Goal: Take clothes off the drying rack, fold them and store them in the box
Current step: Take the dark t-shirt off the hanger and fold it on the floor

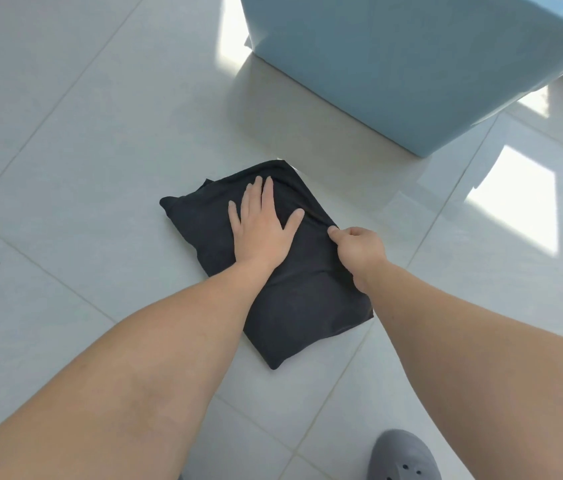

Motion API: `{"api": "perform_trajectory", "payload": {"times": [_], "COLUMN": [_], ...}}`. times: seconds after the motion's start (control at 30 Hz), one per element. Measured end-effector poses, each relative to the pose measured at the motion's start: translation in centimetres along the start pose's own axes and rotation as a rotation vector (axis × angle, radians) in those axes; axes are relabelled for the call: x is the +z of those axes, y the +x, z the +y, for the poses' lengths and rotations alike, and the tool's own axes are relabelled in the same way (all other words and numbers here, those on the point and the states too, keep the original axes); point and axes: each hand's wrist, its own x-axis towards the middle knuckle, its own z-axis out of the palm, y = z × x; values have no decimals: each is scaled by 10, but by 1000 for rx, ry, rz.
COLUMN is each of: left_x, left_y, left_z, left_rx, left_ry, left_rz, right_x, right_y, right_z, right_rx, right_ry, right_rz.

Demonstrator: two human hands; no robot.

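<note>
Pale blue plastic box (pixel 394 64) stands on the tiled floor (pixel 65 133); folded black garment (pixel 301 306) lies near it; left hand (pixel 261 226) presses flat on top, fingers straight; right hand (pixel 356 247) pinches its right edge.

Folded garment (pixel 287 289) lies on tiled floor (pixel 65 140). Left hand (pixel 261 226) rests flat on it; right hand (pixel 356 244) at its 3 o'clock edge. Box (pixel 394 64) at 1 o'clock, shoe (pixel 401 457) at 5 o'clock
</note>
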Motion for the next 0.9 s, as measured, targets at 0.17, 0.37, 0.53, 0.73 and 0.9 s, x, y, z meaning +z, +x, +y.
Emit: {"api": "perform_trajectory", "payload": {"times": [0.17,0.37,0.53,0.73,0.9], "left_x": [0,-7,-9,-9,39], "left_y": [6,10,9,-85,-158], "left_z": [-7,-1,-1,11,-10], "left_rx": [-62,-70,-45,346,561], "left_ry": [7,49,78,51,217], "left_rz": [-131,-218,-226,62,-217], "right_x": [-1,19,24,22,34], "right_y": [7,17,33,19,32], "right_z": [-8,-32,-36,-43,-57], "right_rx": [73,-166,-79,-183,-210], "right_ry": [155,-161,-81,-246,-242], "right_rz": [45,0,58,-81,-73]}}
